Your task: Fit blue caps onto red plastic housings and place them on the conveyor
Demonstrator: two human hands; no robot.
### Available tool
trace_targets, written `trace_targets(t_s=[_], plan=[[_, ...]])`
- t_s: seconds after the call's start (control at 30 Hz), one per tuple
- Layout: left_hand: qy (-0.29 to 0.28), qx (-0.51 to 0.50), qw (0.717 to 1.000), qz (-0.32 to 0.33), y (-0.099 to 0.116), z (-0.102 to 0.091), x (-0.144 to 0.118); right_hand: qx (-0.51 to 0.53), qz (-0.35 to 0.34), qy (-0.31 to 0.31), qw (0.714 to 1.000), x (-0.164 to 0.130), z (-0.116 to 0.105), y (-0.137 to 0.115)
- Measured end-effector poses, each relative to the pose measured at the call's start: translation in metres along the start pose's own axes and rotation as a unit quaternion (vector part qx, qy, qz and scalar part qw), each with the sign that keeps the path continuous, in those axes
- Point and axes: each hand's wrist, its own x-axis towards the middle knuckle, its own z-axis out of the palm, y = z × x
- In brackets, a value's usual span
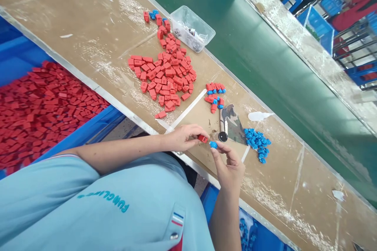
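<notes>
Just above the desk (pixel 194 119), close to its near edge, a person's two bare hands meet almost fingertip to fingertip. The left hand (pixel 184 137) pinches a small red block (pixel 203 138) between thumb and forefinger. The right hand (pixel 231 164) pinches a knobbly blue piece (pixel 213 144) the same way. Both sets of fingers are nearly closed, just the width of what they hold.

The blue piece sits just beside the red block, toward the right hand and slightly nearer the desk's near edge; from here I cannot tell whether they touch. The block's long axis seems to run roughly from hand to hand, one end toward the blue piece.

Farther along the desk on the left hand's side spreads a heap of red blocks (pixel 169 71). A smaller pile of blue pieces (pixel 257 141) lies toward the far edge, nearer the right hand.
</notes>
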Motion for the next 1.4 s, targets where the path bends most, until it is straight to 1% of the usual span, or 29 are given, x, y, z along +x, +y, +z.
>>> trace_targets(t_s=[0.1,0.17,0.3,0.43,0.53,0.7,0.77,0.93,1.07,1.17,1.27,1.33,1.4], plan=[[-0.011,-0.001,1.0,-0.002,0.0,0.0,-0.001,-0.001,0.002,-0.014,1.0,-0.003,0.01,-0.001],[-0.014,-0.01,1.0,-0.013,-0.001,0.001,-0.002,0.003,0.001,-0.019,1.0,-0.003,0.013,-0.002],[0.005,-0.022,0.999,-0.035,-0.004,0.004,-0.005,0.017,0.01,-0.03,0.999,-0.003,0.014,0.0],[0.006,-0.021,1.0,-0.005,-0.005,0.002,-0.004,0.04,0.035,-0.032,0.998,-0.007,0.015,0.006],[-0.005,-0.014,1.0,0.001,-0.004,0.0,-0.004,0.051,0.047,-0.028,0.997,-0.009,0.017,0.01],[-0.026,0.003,0.999,0.034,-0.001,-0.001,-0.005,0.042,-0.009,-0.025,0.999,-0.008,0.015,0.007],[-0.039,0.008,0.999,0.037,0.001,-0.002,-0.006,0.039,-0.02,-0.031,0.999,-0.007,0.013,0.004],[-0.074,0.007,0.997,0.031,0.001,-0.004,-0.007,0.039,-0.011,-0.057,0.998,-0.006,0.013,0.001],[-0.08,0.004,0.996,0.033,-0.001,-0.004,-0.007,0.051,0.002,-0.042,0.998,-0.01,0.017,0.007],[-0.087,-0.008,0.996,0.02,-0.002,-0.005,-0.005,0.056,0.008,-0.025,0.998,-0.014,0.02,0.01],[-0.092,-0.047,0.995,-0.007,-0.001,-0.006,-0.002,0.057,-0.002,-0.01,0.998,-0.014,0.02,0.008],[-0.09,-0.106,0.989,-0.047,0.001,-0.005,0.0,0.039,-0.017,-0.011,0.999,-0.013,0.017,0.005],[-0.084,-0.203,0.969,-0.114,0.004,-0.003,0.002,0.018,-0.034,-0.019,0.999,-0.011,0.011,0.006]])
